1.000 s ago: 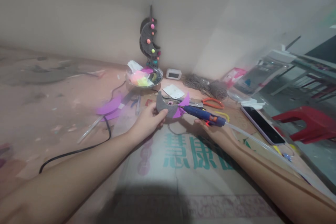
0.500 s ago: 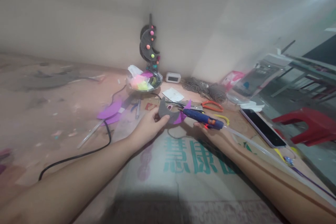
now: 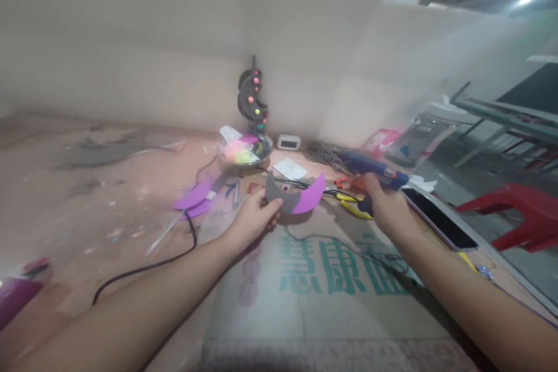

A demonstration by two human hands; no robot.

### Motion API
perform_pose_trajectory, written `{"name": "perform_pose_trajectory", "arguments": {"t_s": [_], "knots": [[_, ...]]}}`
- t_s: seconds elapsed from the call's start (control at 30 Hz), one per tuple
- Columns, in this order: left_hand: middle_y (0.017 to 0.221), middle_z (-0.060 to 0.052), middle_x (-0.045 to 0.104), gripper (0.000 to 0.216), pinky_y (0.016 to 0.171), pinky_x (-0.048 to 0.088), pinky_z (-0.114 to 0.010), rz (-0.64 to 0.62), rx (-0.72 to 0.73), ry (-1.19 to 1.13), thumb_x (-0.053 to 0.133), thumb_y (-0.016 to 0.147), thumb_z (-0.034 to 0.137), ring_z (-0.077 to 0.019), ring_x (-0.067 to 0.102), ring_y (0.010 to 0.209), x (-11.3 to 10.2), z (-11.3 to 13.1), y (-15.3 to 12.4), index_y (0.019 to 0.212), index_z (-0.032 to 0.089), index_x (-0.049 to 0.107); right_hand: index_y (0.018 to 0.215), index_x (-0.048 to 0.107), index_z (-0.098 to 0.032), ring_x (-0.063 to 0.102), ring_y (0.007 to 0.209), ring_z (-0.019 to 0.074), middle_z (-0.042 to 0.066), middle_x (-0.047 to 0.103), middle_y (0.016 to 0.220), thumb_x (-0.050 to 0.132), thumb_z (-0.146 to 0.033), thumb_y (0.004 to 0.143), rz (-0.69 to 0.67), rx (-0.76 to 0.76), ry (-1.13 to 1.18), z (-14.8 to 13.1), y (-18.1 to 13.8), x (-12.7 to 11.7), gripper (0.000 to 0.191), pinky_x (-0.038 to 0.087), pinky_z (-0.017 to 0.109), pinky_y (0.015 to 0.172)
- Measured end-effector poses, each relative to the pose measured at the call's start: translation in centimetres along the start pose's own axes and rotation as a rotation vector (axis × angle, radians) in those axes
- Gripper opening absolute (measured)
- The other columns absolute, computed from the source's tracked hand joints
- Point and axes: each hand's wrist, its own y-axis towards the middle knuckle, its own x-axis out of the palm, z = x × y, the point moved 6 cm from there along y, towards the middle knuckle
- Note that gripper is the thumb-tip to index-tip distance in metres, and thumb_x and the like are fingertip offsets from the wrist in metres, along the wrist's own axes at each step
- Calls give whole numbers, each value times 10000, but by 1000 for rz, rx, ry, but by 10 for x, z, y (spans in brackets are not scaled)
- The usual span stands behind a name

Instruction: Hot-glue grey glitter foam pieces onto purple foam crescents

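Observation:
My left hand [image 3: 253, 222] pinches a crescent-shaped craft piece [image 3: 293, 196], grey felt on the left and purple foam on the right, held just above the table. My right hand [image 3: 384, 204] is wrapped round the grip of a blue glue gun [image 3: 370, 166], held up to the right of the crescent with its nozzle pointing left and clear of it. A black cord [image 3: 340, 244] trails from the gun across a cardboard sheet [image 3: 331, 285] with green characters.
At the back corner stand a glass bowl of coloured pom-poms [image 3: 244, 151], a decorated dark crescent ornament [image 3: 250, 96] and a small white clock [image 3: 288, 141]. Orange-handled scissors [image 3: 349, 183], yellow pliers [image 3: 354, 206], a phone [image 3: 438, 218], twine [image 3: 325, 154] and purple foam scraps [image 3: 194, 196] lie around. A red stool [image 3: 518, 215] is right.
My right hand has lifted the glue gun up and away to the right, off the crescent. More of the purple foam now shows. The view has tilted upward.

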Motion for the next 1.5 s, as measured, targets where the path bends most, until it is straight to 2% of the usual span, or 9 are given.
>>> {"name": "perform_pose_trajectory", "arguments": {"t_s": [0.23, 0.43, 0.57, 0.73, 0.9, 1.1, 1.23, 1.37, 1.5], "knots": [[523, 64, 501, 209, 390, 352, -176, 9, 54, 60, 568, 757, 354, -63, 450, 384, 0, -1, 1, 762, 180, 452, 875, 711, -163, 644, 792, 202, 84, 712, 895, 556, -491, 812, -151, 61, -211, 3, 60, 26, 368, 475, 258, 641], [513, 73, 492, 190, 381, 341, -173, -17, 83, 60, 552, 762, 344, -60, 442, 376, 2, -1, 4, 760, 181, 455, 869, 682, -133, 622, 784, 177, 79, 710, 883, 628, -353, 777, -230, -13, -152, 16, 101, 84, 245, 467, 249, 687], [516, 72, 497, 183, 378, 333, -170, -26, 94, 56, 553, 761, 335, -59, 440, 377, 3, 0, 5, 774, 177, 462, 845, 669, -107, 576, 593, 148, 56, 680, 683, 629, -363, 773, -280, -2, -140, 34, 106, 114, 269, 456, 251, 579], [514, 73, 501, 184, 374, 329, -169, -34, 96, 52, 555, 770, 338, -61, 440, 374, 2, -5, 8, 787, 178, 466, 824, 677, -104, 573, 578, 141, 63, 683, 684, 606, -457, 792, -330, -30, -157, 41, 107, 118, 361, 476, 269, 623], [510, 71, 498, 194, 370, 333, -169, -31, 109, 44, 568, 766, 344, -58, 439, 366, 2, -7, 10, 760, 179, 466, 1044, 667, -110, 650, 843, 198, 125, 714, 989, 645, -426, 779, -321, -53, -231, 44, 109, 105, 413, 486, 298, 794], [534, 62, 514, 233, 363, 341, -173, 7, 45, -12, 615, 734, 364, -59, 443, 363, -2, -5, 8, 761, 181, 474, 1141, 647, -119, 592, 1093, 276, 158, 638, 1208, 596, -382, 814, -241, -98, -345, 38, 84, 68, 423, 424, 355, 941], [611, 12, 585, 270, 380, 343, -161, 26, 65, -29, 660, 702, 380, -52, 469, 412, -6, 0, 8, 753, 152, 526, 1028, 693, -156, 635, 936, 236, 98, 703, 1042, 450, -387, 892, -205, -154, -344, 15, 41, 50, 362, 453, 333, 852], [699, -37, 641, 308, 393, 335, -160, 1, 109, -28, 686, 684, 403, -47, 480, 448, -4, 3, 8, 756, 117, 597, 888, 698, -154, 627, 832, 209, 70, 707, 897, 416, -445, 900, -287, -187, -257, -5, -8, 61, 406, 463, 301, 745], [704, -37, 648, 326, 397, 341, -170, -13, 106, -48, 700, 678, 418, -53, 477, 456, -1, 3, 5, 747, 110, 619, 1132, 615, -150, 596, 772, 173, 76, 685, 976, 514, -432, 857, -443, -216, -108, -17, -43, 91, 407, 455, 285, 685]]}}
